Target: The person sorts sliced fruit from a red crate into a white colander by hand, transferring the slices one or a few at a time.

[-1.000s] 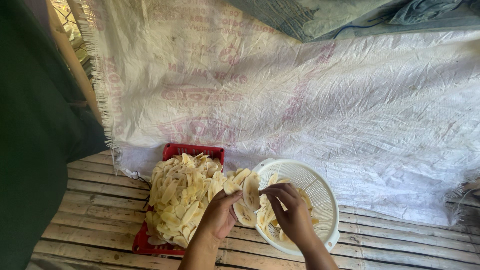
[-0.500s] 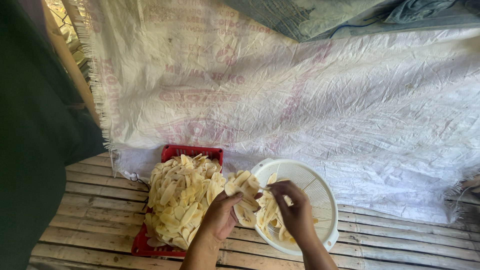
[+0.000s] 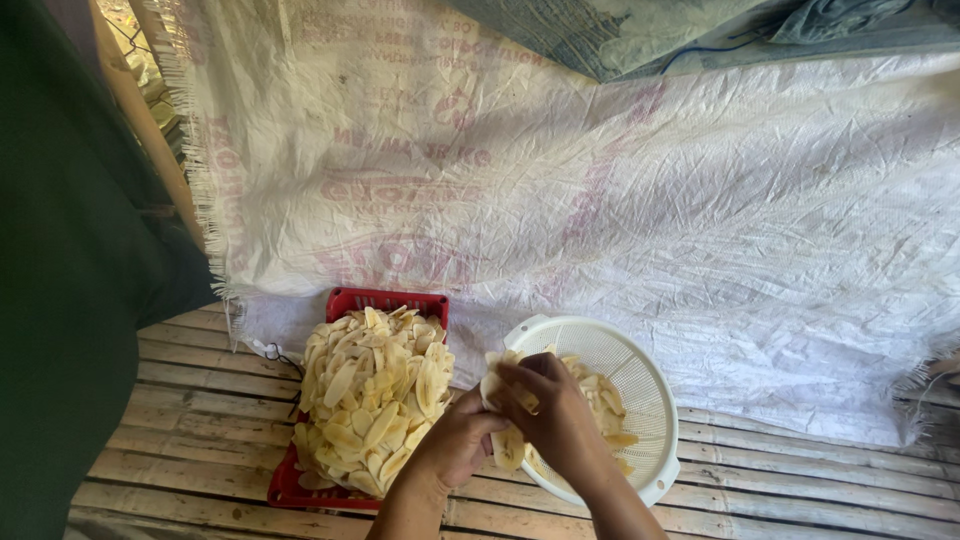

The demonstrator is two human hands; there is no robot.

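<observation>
A tall heap of pale yellow banana slices (image 3: 370, 395) fills a red plastic tray (image 3: 385, 300) on the bamboo slat floor. To its right stands a white round colander (image 3: 640, 380) holding more slices. My left hand (image 3: 455, 445) grips a stack of slices (image 3: 505, 445) at the colander's left rim. My right hand (image 3: 545, 410) lies over that same stack, fingers closed on the slices from above. Both hands touch each other over the colander's edge.
A large white woven sack sheet (image 3: 600, 200) is spread over the floor behind the tray and colander. Dark green fabric (image 3: 70, 300) hangs along the left side. Bamboo slats (image 3: 800, 490) run across the foreground.
My right hand moved left from inside the colander onto the slices in my left hand. The slices, fanned out before, are now gathered between both hands.
</observation>
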